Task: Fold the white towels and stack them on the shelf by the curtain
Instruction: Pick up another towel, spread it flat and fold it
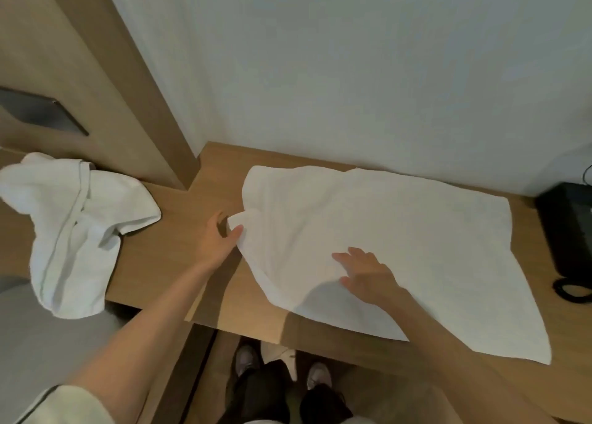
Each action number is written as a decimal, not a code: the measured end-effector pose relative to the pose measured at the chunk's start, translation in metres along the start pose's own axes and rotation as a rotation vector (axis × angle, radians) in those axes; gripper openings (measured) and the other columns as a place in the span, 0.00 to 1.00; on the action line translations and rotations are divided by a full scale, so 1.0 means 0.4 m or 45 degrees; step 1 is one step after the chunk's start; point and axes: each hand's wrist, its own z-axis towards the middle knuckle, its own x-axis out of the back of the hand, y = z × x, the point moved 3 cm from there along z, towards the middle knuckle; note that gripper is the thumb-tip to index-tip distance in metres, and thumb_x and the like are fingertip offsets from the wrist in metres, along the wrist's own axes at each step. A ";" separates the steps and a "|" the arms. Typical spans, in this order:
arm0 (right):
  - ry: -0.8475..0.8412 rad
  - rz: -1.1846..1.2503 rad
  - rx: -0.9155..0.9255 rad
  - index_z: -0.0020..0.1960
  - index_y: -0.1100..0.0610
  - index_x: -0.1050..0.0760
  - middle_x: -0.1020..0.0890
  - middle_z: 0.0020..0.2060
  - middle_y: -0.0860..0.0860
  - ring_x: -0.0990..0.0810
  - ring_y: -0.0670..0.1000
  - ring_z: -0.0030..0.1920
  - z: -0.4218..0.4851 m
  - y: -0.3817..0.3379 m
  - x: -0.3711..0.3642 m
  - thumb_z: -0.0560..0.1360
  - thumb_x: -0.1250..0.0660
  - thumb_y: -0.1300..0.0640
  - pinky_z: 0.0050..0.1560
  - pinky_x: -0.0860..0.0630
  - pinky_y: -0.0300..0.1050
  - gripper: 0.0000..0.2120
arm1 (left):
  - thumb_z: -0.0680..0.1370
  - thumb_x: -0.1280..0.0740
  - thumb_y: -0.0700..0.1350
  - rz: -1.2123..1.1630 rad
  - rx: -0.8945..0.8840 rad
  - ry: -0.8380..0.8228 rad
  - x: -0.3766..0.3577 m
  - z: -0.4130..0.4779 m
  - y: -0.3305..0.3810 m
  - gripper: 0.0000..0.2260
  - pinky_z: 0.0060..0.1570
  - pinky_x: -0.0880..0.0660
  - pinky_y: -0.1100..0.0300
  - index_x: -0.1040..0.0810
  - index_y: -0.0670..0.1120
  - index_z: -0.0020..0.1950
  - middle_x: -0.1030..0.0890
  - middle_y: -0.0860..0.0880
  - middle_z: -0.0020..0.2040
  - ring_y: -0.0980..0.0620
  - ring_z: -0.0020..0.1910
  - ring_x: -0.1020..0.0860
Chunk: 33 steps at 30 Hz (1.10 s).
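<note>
No legible txt, labels or nos.; dark device (567, 231) at right seems too blurred to tell.

On my feed the left hand (217, 234) and the right hand (368, 276) are bare, and so are both forearms running back from the fingers. Far behind the left fingers, past the elbow, I see a loose pale cream sleeve (64, 404) with a thin dark line of piping near its edge. The right arm is bare to the frame's edge. Below and between the fingers I make out dark trousers (266, 391) and pale grey shoes (246, 359) with rounded toes, both blurred.
</note>
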 end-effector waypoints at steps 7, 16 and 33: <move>0.133 -0.128 -0.031 0.74 0.46 0.41 0.31 0.67 0.50 0.32 0.53 0.65 0.080 -0.134 0.022 0.80 0.46 0.56 0.62 0.34 0.48 0.23 | 0.78 0.34 0.44 -0.179 0.225 -0.145 -0.005 0.090 0.010 0.08 0.43 0.29 0.55 0.25 0.39 0.48 0.23 0.40 0.48 0.43 0.47 0.25; 0.387 -0.130 0.040 0.70 0.50 0.35 0.24 0.61 0.51 0.28 0.54 0.62 0.183 -0.341 0.150 0.81 0.46 0.54 0.57 0.33 0.47 0.18 | 0.78 0.37 0.47 -0.092 0.298 -0.094 0.190 0.000 -0.229 0.07 0.39 0.31 0.58 0.27 0.43 0.46 0.24 0.46 0.42 0.49 0.42 0.26; 0.401 -0.409 0.435 0.64 0.54 0.28 0.26 0.57 0.55 0.29 0.56 0.59 0.384 -0.615 0.132 0.82 0.49 0.51 0.51 0.33 0.50 0.17 | 0.76 0.35 0.51 0.303 0.311 -0.008 0.242 -0.006 -0.311 0.10 0.50 0.26 0.53 0.28 0.46 0.50 0.25 0.48 0.48 0.47 0.50 0.25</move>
